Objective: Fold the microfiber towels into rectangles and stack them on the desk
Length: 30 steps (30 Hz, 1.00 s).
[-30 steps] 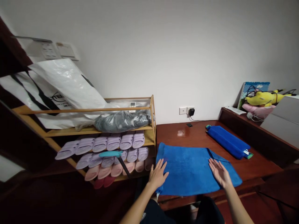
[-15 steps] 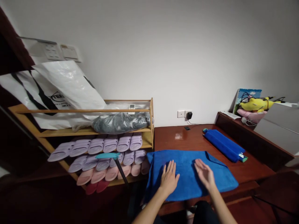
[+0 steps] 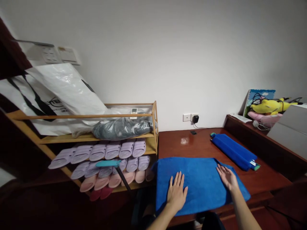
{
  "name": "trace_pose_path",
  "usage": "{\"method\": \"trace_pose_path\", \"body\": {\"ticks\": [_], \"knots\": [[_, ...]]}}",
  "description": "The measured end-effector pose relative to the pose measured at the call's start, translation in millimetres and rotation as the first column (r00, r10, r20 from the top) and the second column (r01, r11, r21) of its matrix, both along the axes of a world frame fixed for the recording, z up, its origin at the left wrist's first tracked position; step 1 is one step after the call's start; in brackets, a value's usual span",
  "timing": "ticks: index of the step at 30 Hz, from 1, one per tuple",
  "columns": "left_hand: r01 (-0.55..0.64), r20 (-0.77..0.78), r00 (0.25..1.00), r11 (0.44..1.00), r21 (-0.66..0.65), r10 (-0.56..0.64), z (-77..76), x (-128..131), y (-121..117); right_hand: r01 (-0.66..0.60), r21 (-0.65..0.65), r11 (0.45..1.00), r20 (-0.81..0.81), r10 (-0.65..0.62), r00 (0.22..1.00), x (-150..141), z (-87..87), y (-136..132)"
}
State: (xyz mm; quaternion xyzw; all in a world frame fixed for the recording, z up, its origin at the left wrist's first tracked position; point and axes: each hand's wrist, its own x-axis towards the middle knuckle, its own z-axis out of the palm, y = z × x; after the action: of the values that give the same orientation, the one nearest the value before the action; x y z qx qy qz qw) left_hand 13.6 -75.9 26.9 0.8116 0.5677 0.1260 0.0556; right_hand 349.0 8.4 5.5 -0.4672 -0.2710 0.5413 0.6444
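A blue towel lies spread over the front of the reddish-brown desk, its near edge reaching the desk's front edge. My left hand rests palm down on the towel's left part, fingers stretched. Over the towel's right part is my right hand, fingers extended and the palm turned partly inward; it holds nothing. Behind it to the right, a long rolled blue cloth bundle lies slantwise, with a green end and a white tag showing.
To the left stands a wooden shoe rack with lilac slippers, white bags and a plastic-wrapped dark bundle. A turquoise-topped stick leans before it. On the right ledge sits a yellow plush toy. A black plug is in the wall.
My right hand has moved right across the towel, toward its right edge. The towel's left side looks flatter and straighter, and the fold at its far right corner is smaller. My left hand stays on it.
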Motion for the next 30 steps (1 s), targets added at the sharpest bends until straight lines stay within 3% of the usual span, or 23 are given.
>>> {"method": "trace_pose_path", "body": {"ticks": [3, 5, 9, 12, 15, 18, 20, 21, 23, 25, 30], "knots": [[-0.016, -0.008, 1.0, 1.0, 0.0, 0.016, -3.7, 8, -13, 0.093, -0.009, 0.996, 0.311, -0.086, 0.947, 29, -7.0, 8], [-0.032, -0.007, 0.999, 0.999, 0.007, 0.032, -6.4, 14, -21, 0.111, -0.018, 0.994, 0.545, -0.083, 0.835, 35, -10.6, 14], [-0.053, 0.007, 0.999, 0.999, 0.001, 0.053, -5.6, 22, -29, 0.064, -0.072, 0.995, 0.91, 0.04, 0.412, 25, -15.9, 23], [-0.058, 0.026, 0.998, 0.998, -0.027, 0.059, -0.1, 24, -30, 0.035, -0.075, 0.997, 0.985, 0.069, 0.158, 11, -16.9, 20], [-0.044, 0.081, 0.995, 0.996, -0.077, 0.05, 6.3, 23, -30, 0.057, -0.04, 0.998, 0.999, 0.04, 0.007, -4, -11.0, 12], [-0.026, 0.12, 0.992, 0.992, -0.124, 0.04, 12.6, 12, -26, -0.044, 0.01, 0.999, 0.969, -0.02, -0.246, -22, -4.1, 0], [-0.064, 0.102, 0.992, 0.993, -0.1, 0.074, 16.4, -3, -17, -0.04, 0.009, 0.999, 0.919, -0.024, -0.395, -34, -6.0, -11], [-0.108, 0.081, 0.99, 0.991, -0.073, 0.114, 17.8, -12, -10, 0.018, -0.004, 1.0, 0.905, 0.012, -0.426, -38, -9.5, -17], [-0.225, 0.025, 0.974, 0.974, -0.031, 0.226, 18.9, -30, 7, 0.166, -0.062, 0.984, 0.905, 0.125, -0.406, -39, -19.5, -26], [-0.314, -0.033, 0.949, 0.949, -0.038, 0.313, 17.0, -47, 24, 0.223, -0.138, 0.965, 0.901, 0.216, -0.377, -32, -28.6, -30], [-0.279, -0.036, 0.96, 0.96, -0.037, 0.278, 6.2, -70, 64, 0.202, -0.213, 0.956, 0.912, 0.269, -0.309, -7, -30.4, -10]]}}
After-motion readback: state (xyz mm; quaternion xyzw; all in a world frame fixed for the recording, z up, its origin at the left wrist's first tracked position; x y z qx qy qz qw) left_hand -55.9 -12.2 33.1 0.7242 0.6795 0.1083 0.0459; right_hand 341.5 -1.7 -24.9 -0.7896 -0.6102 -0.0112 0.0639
